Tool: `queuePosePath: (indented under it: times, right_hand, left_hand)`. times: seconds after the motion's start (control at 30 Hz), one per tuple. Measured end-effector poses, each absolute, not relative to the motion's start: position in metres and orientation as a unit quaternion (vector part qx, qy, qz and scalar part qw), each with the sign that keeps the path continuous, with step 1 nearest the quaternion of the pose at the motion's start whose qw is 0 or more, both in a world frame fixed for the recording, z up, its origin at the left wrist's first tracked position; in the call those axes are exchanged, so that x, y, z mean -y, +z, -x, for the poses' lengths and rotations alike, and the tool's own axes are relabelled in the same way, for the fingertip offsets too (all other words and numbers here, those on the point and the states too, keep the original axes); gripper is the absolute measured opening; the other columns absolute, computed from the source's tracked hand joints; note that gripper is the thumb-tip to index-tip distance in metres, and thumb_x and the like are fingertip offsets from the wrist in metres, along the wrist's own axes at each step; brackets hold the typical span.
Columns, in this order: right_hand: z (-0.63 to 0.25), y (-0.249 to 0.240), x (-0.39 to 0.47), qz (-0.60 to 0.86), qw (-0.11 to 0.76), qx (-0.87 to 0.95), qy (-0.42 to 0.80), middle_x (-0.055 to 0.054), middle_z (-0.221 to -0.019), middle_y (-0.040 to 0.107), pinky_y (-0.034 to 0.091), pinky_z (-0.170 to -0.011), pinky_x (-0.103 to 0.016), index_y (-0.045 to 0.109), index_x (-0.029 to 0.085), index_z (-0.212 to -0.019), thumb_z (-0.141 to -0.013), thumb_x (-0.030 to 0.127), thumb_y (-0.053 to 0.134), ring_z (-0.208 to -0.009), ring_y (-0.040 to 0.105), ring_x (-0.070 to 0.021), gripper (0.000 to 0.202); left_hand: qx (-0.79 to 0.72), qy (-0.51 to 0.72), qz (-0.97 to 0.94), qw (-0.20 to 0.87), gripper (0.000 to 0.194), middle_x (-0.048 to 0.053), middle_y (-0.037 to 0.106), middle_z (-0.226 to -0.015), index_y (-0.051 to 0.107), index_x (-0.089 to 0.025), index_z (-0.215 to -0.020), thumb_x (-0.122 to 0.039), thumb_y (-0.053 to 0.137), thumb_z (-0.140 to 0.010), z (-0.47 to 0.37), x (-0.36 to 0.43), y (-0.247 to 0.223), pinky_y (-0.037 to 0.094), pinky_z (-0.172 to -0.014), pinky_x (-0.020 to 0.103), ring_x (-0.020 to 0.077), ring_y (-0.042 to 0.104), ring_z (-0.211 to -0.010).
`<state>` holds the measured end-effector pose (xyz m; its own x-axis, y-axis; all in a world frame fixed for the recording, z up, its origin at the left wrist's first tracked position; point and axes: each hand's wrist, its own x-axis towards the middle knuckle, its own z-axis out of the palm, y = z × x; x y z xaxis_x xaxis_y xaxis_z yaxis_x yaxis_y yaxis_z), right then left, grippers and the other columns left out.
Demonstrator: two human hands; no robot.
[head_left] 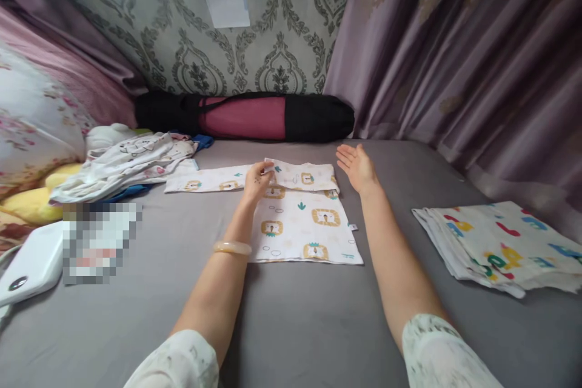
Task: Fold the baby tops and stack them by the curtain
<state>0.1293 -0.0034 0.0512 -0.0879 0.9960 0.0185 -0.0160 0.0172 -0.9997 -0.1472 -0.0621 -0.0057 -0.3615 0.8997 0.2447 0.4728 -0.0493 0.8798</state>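
Note:
A white baby garment (309, 224) printed with yellow lions and green leaves lies on the grey sheet, its body pointing towards me. One sleeve stretches out flat to the left; the other is folded across the top. My left hand (259, 180), with a bangle on its wrist, pinches the cloth at the end of the folded sleeve near the top middle. Just past the garment's upper right corner, my right hand (357, 168) is raised with its fingers stretched out, touching nothing.
Folded cloths with colourful prints (504, 242) lie at the right. Heaped clothes (131, 160) are at the left, near a white device (34, 260) and a blurred packet (102, 242). A black and pink long bag (243, 117) rests along the wall.

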Motion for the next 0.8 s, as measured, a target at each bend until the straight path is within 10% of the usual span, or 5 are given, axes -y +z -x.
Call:
queuePosePath:
  times: [0.3,0.57,0.8]
  right_hand:
    - [-0.107,0.021,0.002,0.545,0.439,0.604,0.381,-0.013,-0.136,0.060,0.037,-0.110,-0.040,0.062,0.018,-0.123,-0.099,0.044,0.037,-0.128,0.053,-0.0208,0.043]
    - [-0.086,-0.001,0.030,0.564,0.133,0.808,0.111,-0.011,-0.162,0.021,0.001,-0.121,-0.051,0.036,0.013,-0.150,-0.100,0.033,0.030,-0.151,0.010,-0.0230,0.055]
    - [-0.089,-0.008,0.030,0.589,0.068,0.801,0.085,-0.016,-0.162,0.018,0.000,-0.120,-0.052,0.027,0.005,-0.153,-0.100,0.044,0.023,-0.150,0.008,-0.0267,0.065]
  left_hand:
    - [-0.708,0.468,-0.495,0.187,0.044,0.009,0.063,-0.107,0.066,-0.014,-0.114,-0.017,0.059,-0.071,0.158,0.068,-0.008,0.049,-0.089,0.032,0.0203,0.060,-0.093]
    - [-0.721,0.423,-0.499,0.228,0.049,0.011,0.058,-0.116,0.062,-0.015,-0.118,-0.013,0.055,-0.070,0.151,0.074,-0.001,0.051,-0.058,0.025,0.0151,0.062,-0.071]
    - [-0.712,0.439,-0.495,0.238,0.040,0.011,0.064,-0.102,0.064,-0.014,-0.113,-0.019,0.056,-0.074,0.149,0.075,0.000,0.050,-0.054,0.023,0.0124,0.060,-0.061]
